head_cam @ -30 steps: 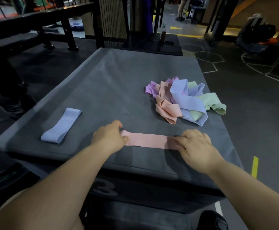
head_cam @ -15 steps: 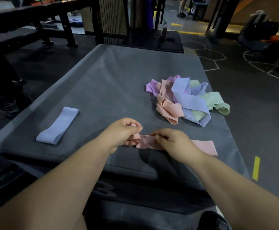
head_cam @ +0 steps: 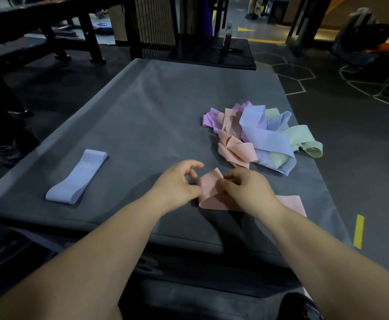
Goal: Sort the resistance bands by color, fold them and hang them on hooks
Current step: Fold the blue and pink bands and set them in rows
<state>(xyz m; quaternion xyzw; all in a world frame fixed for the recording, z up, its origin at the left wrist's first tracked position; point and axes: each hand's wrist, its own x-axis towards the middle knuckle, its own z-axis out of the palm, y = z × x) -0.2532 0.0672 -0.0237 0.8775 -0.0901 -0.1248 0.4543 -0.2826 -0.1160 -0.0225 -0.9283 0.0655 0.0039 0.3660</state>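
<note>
The raised end of the pink band point(head_cam: 209, 185) is pinched between the curled fingers point(head_cam: 231, 184) and thumb of the right hand point(head_cam: 249, 192), and this end is held doubled back over the rest of the strip. The fingers point(head_cam: 194, 165) of the left hand point(head_cam: 179, 184) are loosely curled with a gap between forefinger and thumb, and nothing is gripped by them. The left thumb is seen at the left fold of the band; whether it presses there cannot be told.

The remainder of the pink band is laid flat on the bench point(head_cam: 142, 107), near its front edge. It passes under the right wrist, and its far end is seen to the right of that wrist. Both forearms are extended over the near edge of the bench.

To the left, well apart from the hands, a blue band point(head_cam: 78, 176) is laid flat as a closed loop, with pale figures printed on it that are too blurred to read. Beyond the right hand and further back, a loose heap of bands point(head_cam: 258, 137) is found on the right part of the bench: lilac, peach, blue and pale green strips are tangled over one another.

A bottle point(head_cam: 227, 35) is stood upright on a dark platform behind the bench, and a yellow mark point(head_cam: 358, 230) is seen on the floor point(head_cam: 362, 146) to the right.
</note>
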